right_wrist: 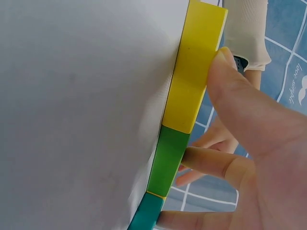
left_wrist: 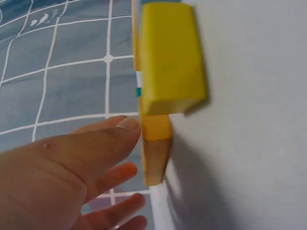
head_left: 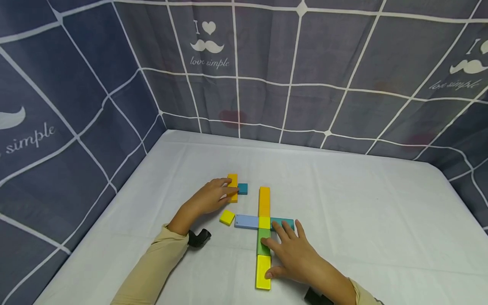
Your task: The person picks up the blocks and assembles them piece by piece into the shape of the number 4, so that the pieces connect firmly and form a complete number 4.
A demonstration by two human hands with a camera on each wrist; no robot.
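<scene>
My left hand point(head_left: 206, 198) reaches over an upright-lying orange block point(head_left: 232, 195), its fingertips resting on the top. A small teal block point(head_left: 242, 189) lies against that block's right side. In the left wrist view the thumb touches the orange block point(left_wrist: 157, 155) behind a small yellow block point(left_wrist: 173, 55). My right hand point(head_left: 297, 256) spreads over a cross of flat blocks, thumb on the long yellow block point(head_left: 262, 279), other fingertips on the green block point(head_left: 263, 235) and the teal block point(head_left: 279, 220). A yellow square point(head_left: 264, 222) forms the cross's centre.
A blue block point(head_left: 245, 221) makes the cross's left arm, and an orange block point(head_left: 264, 201) its far arm. The loose yellow block point(head_left: 227, 217) lies turned, left of the blue one. Dark checked curtains point(head_left: 263, 101) rise behind the white tabletop point(head_left: 362, 203).
</scene>
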